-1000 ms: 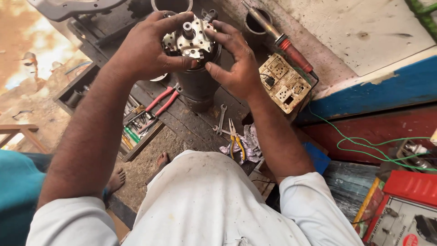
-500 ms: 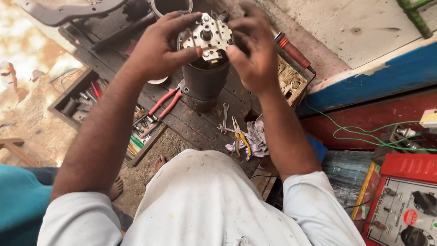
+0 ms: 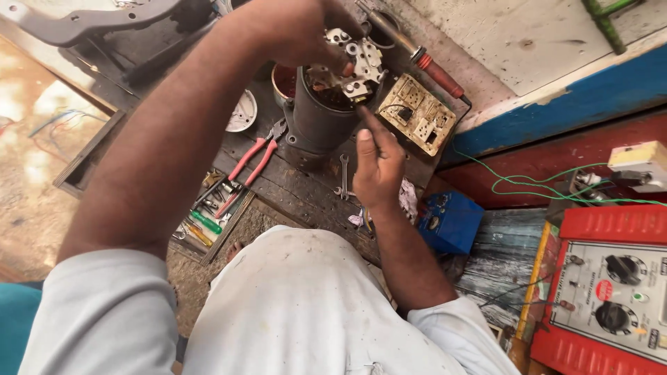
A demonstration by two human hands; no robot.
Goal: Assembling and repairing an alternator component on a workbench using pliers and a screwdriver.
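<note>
My left hand grips a silvery metal end plate with several lugs, holding it tilted over the open top of a dark grey cylindrical motor housing that stands upright on the dark wooden bench. My right hand is lower, just right of the housing, fingers loosely curled with the index finger reaching up toward the plate's lower edge. It holds nothing that I can see. Copper windings show inside the housing's mouth.
Red-handled pliers and a small spanner lie by the housing. A cream socket board, a red-handled soldering iron, a blue box, a tool tray and a red tester surround it. Green wire trails right.
My right hand has let go of the end plate and dropped down beside the housing. My left hand alone keeps the plate, now tipped over the housing. The view has shifted closer.
</note>
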